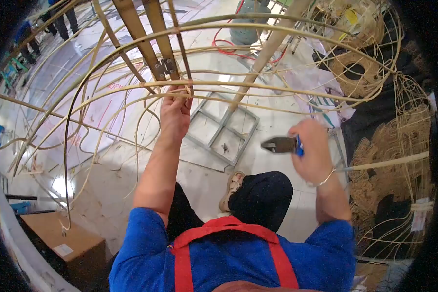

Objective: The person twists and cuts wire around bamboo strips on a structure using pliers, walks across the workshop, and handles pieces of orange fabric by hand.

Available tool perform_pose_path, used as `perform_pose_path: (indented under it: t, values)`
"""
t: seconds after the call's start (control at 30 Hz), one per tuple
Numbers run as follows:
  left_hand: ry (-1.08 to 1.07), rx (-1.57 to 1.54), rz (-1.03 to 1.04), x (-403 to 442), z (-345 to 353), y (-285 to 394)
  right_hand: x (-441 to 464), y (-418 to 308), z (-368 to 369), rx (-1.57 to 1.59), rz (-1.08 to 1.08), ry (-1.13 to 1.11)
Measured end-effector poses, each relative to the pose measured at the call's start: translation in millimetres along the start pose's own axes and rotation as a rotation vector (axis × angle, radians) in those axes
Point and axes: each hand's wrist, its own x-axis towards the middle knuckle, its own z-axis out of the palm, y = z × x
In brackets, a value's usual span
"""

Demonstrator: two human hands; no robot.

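Observation:
My left hand (176, 111) is closed around thin cane strips (228, 83) just below the lower end of two brown slats with a metal hinge (166, 66). The long, bent strips arch across the view to both sides of that hand. My right hand (312, 152) grips pliers (280, 144) with blue handles, held in the air to the right of the strips. The pliers' dark jaws point left, apart from the strips. This hand is slightly blurred.
A grey metal frame (249, 127) with a pole rising from it stands on the floor ahead. Woven coils and bundled strips (392, 160) lie at the right. A cardboard box (65, 238) sits at the lower left. People's legs (64, 23) show at the far upper left.

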Motion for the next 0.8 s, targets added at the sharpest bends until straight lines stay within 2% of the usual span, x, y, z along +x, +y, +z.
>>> perform_pose_path:
  t: [0.03,0.13,0.2,0.27,0.33,0.37,0.4,0.43,0.47,0.53,0.63,0.73,0.8]
  values:
    - [0.041,0.009,-0.014,-1.7,1.2,-1.5,-12.1,0.3,4.1,0.146,0.021,-0.056]
    - [0.021,0.126,-0.03,-4.6,-7.5,-1.7,-45.6,7.5,66.1,0.691,0.306,-0.19]
    - [0.008,0.246,-0.077,-5.0,-25.3,-9.0,-56.2,6.1,120.6,1.111,0.554,-0.171]
    - [0.095,0.506,-0.326,-26.5,-34.9,-23.1,-57.7,0.7,160.9,1.199,0.901,-0.328]
    - [0.099,0.72,-0.612,-58.4,-45.0,-37.5,-57.1,-0.9,208.2,1.332,0.985,-0.445]
    - [0.069,0.863,-0.692,-75.1,-43.4,-45.4,-55.3,-13.5,221.6,1.202,0.953,-0.444]
    - [0.134,0.943,-0.804,-84.4,-44.9,-53.0,-47.2,-21.9,234.0,1.062,0.916,-0.427]
    - [0.206,1.023,-0.929,-97.2,-50.9,-61.2,-45.4,-28.3,262.0,1.147,0.837,-0.388]
    - [0.189,0.861,-1.023,-107.0,-59.2,-65.1,-44.4,-36.9,287.6,1.229,0.759,-0.351]
    - [0.157,0.531,-1.181,-107.2,-73.7,-65.7,-37.0,-65.4,300.8,1.042,0.669,-0.256]
    - [0.215,0.465,-1.067,-103.2,-85.7,-66.5,-49.9,-77.3,309.8,0.952,0.442,-0.162]
    - [0.316,0.61,-1.09,-100.9,-101.0,-78.3,-69.6,-75.4,316.0,1.1,0.457,-0.147]
    - [0.335,0.719,-1.104,-99.9,-113.8,-89.7,-74.2,-68.5,314.3,1.078,0.516,-0.21]
